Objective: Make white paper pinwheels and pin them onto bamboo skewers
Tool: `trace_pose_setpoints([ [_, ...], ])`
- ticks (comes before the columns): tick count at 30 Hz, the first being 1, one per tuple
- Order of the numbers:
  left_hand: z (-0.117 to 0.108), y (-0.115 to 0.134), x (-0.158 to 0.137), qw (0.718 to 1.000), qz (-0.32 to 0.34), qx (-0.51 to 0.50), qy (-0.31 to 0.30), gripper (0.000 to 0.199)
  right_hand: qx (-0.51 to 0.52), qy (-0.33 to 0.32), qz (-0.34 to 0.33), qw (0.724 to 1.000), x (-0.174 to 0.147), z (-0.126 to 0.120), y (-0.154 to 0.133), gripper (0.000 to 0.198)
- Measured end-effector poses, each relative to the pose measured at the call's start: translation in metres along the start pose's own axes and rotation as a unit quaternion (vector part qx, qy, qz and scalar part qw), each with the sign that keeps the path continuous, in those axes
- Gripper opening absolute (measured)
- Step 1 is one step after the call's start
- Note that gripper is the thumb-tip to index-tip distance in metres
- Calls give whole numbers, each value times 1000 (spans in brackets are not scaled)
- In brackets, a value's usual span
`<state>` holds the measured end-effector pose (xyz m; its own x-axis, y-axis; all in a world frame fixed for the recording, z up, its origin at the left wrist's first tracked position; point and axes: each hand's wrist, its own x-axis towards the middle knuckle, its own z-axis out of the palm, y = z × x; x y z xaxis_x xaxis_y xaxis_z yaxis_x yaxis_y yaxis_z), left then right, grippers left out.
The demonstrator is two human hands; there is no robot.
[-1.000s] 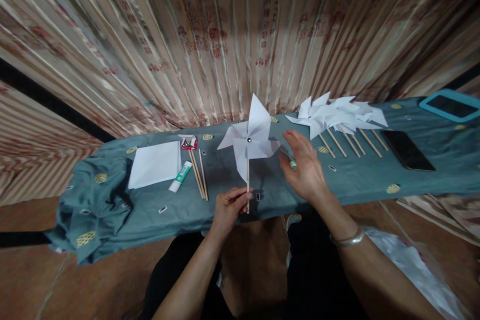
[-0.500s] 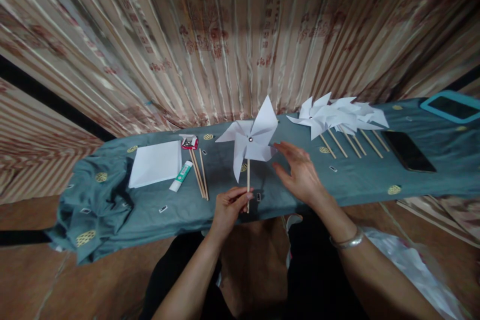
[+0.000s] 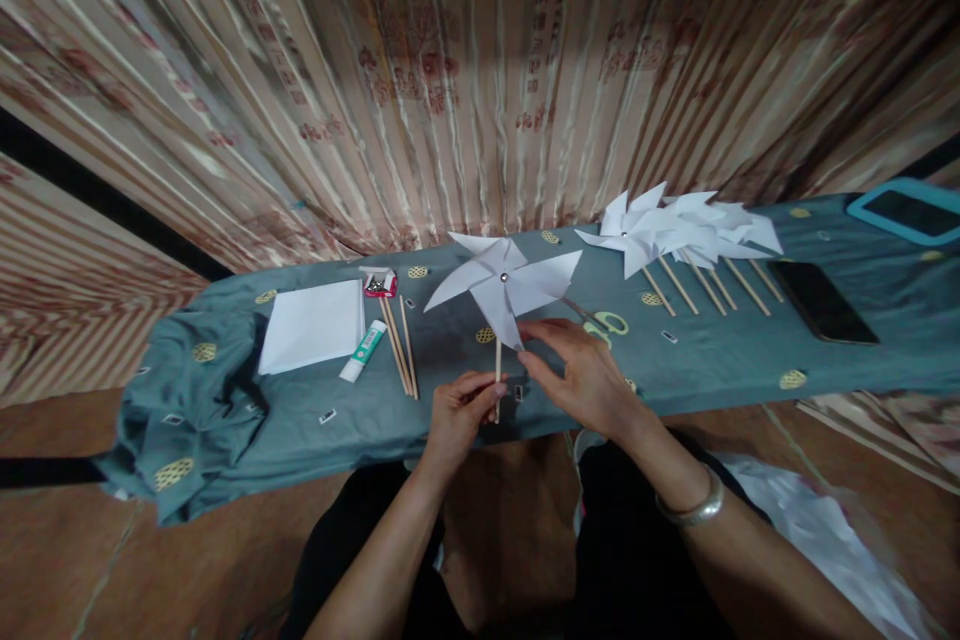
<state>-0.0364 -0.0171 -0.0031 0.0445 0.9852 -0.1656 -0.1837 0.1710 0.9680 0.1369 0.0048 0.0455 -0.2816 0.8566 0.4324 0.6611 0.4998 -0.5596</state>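
A white paper pinwheel (image 3: 480, 272) with a silver pin at its centre stands upright above the table's front half. Its wooden stick (image 3: 498, 360) is pinched low down between the thumb and fingers of my left hand (image 3: 463, 412). My right hand (image 3: 581, 370) is beside the pinwheel's lower blade, fingers apart, the fingertips at or very near the blade's tip. Behind that hand lie scissors (image 3: 611, 324) with pale green handles, partly covered by it.
Overlapping finished pinwheels (image 3: 694, 225) lie at the right, near a black phone (image 3: 823, 302) and a blue-framed device (image 3: 911, 210). At the left are white paper sheets (image 3: 313, 325), a glue stick (image 3: 363, 352), loose wooden sticks (image 3: 397, 350) and a red box of pins (image 3: 380, 283). A curtain (image 3: 465, 70) hangs behind.
The pinwheel's blades have turned on the stick. My right hand has moved left and down to the lower blade, uncovering the scissors. My left hand keeps its hold.
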Motion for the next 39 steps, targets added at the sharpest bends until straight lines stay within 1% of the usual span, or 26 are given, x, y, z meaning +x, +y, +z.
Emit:
trace_pose_setpoints([
  [3, 0, 1, 0, 1000, 2, 4, -2, 25, -5, -11, -15, 1000, -2, 0, -10, 22],
  [7, 0, 3, 0, 1000, 8, 16, -11, 24, 3, -16, -57, 998, -6, 1, -21, 20],
  [9, 0, 3, 0, 1000, 8, 14, -11, 24, 16, -13, -57, 998, -7, 0, -24, 19],
  [11, 0, 4, 0, 1000, 4, 11, -7, 25, 19, -11, -27, 999, -8, 0, -22, 22],
  [14, 2, 3, 0, 1000, -4, 4, -3, 27, 27, -30, 49, 998, -8, 2, -15, 21],
  [17, 6, 3, 0, 1000, -10, -5, -11, 29, 102, -59, 109, 987, -9, 6, -6, 17],
  [19, 9, 2, 1, 1000, -10, -8, -21, 31, 159, -69, 131, 976, -10, 9, -3, 18],
  [21, 13, 0, 1, 999, -9, -12, -32, 33, 194, -67, 146, 968, -11, 13, -1, 19],
  [24, 19, -2, 3, 999, -10, -20, -38, 33, 211, -54, 172, 961, -12, 16, 0, 18],
  [27, 23, -4, 5, 999, -19, -18, -30, 35, 219, -44, 191, 956, -11, 18, 3, 18],
  [30, 26, -5, 5, 999, -37, -22, -23, 41, 242, -8, 205, 948, -7, 16, 12, 19],
  [33, 27, -8, 6, 998, -49, -26, -18, 44, 251, 44, 227, 940, 0, 5, 29, 25],
  [36, 25, -11, 6, 999, -48, -12, -18, 43, 224, 73, 259, 937, 10, -12, 49, 33],
  [39, 21, -14, 7, 999, -41, 4, -21, 41, 213, 105, 267, 934, 19, -29, 68, 35],
])
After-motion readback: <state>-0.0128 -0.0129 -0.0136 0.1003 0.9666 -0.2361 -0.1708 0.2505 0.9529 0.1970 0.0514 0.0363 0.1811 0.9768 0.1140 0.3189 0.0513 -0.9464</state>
